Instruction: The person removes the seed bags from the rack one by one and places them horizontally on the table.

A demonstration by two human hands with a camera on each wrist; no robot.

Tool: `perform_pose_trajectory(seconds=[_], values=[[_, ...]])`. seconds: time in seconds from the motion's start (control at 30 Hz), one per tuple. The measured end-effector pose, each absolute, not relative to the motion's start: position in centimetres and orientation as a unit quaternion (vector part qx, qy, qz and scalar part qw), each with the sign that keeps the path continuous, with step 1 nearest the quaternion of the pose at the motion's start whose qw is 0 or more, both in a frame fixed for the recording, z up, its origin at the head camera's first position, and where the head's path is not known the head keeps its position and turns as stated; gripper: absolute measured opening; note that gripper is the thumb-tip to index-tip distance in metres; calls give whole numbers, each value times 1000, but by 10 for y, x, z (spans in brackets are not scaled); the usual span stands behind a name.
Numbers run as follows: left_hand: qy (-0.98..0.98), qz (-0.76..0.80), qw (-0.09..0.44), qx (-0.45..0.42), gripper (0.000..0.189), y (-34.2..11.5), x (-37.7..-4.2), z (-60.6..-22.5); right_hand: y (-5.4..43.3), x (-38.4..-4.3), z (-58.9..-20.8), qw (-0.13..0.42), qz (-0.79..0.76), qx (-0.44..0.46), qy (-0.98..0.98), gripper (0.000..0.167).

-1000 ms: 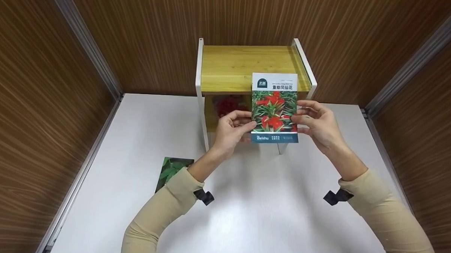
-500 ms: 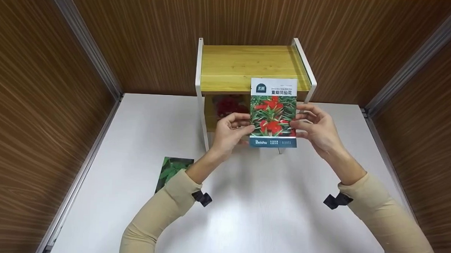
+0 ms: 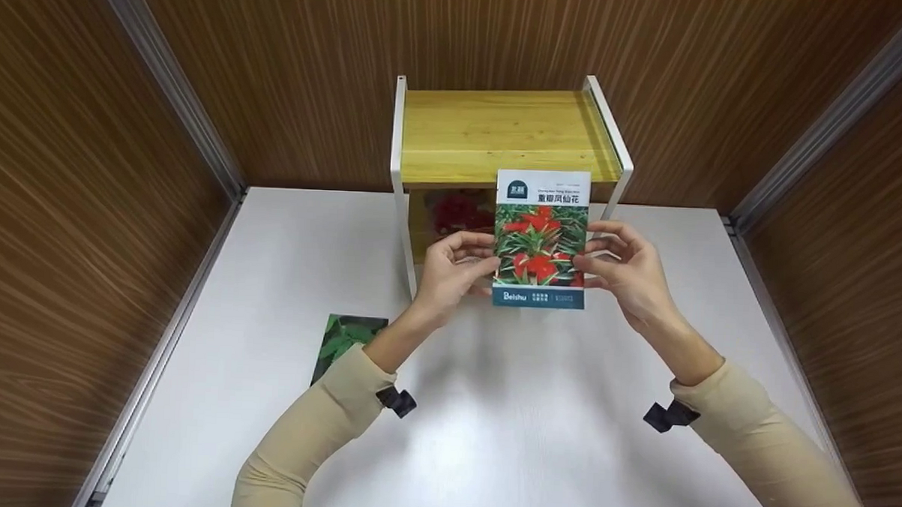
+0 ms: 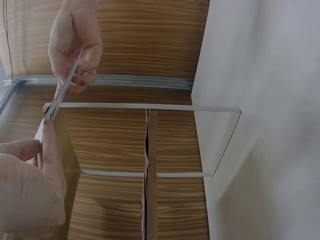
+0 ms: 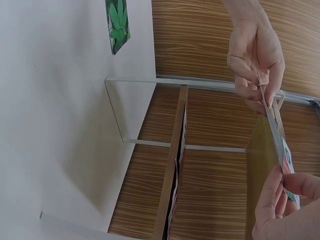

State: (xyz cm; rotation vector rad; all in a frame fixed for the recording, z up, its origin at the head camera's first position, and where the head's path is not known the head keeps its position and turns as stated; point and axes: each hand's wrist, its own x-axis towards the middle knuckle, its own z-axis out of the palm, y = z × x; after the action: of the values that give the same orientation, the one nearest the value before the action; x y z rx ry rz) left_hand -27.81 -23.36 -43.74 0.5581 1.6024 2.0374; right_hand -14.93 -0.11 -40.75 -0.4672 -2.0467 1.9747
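Observation:
A flower seed packet (image 3: 540, 245) with red blooms, a white top and a blue-green bottom band is held upright in the air before the shelf. My left hand (image 3: 450, 276) pinches its left edge between thumb and fingers. At the opposite edge, my right hand (image 3: 630, 271) pinches it the same way. Both wrist views show the packet nearly edge-on, spanning the two hands. Behind it stands a small shelf (image 3: 493, 131) with a yellow wooden top and white side frames. A red-flowered packet (image 3: 456, 212) lies on its lower board, partly hidden by the held one.
A packet with green leaves (image 3: 347, 340) lies on the white table (image 3: 270, 262) at the left, partly covered by my left sleeve. Brown wood-grain panels (image 3: 307, 68) enclose the table at the back and both sides.
Both hands have lowered the seed packet and brought it slightly left, showing more of the shelf top. The grip on both edges stays the same; the shelf and leafy packet have not moved.

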Motion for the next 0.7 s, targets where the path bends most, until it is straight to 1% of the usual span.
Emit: perform_pose_trajectory(seconds=[0.33,0.7], values=[[598,737,238,205,29,-243,-274,-447,-12,-143,-421,134,658,-166,-722,48],[609,726,247,204,30,-258,-271,-461,-23,-138,-439,120,659,-168,-723,48]])
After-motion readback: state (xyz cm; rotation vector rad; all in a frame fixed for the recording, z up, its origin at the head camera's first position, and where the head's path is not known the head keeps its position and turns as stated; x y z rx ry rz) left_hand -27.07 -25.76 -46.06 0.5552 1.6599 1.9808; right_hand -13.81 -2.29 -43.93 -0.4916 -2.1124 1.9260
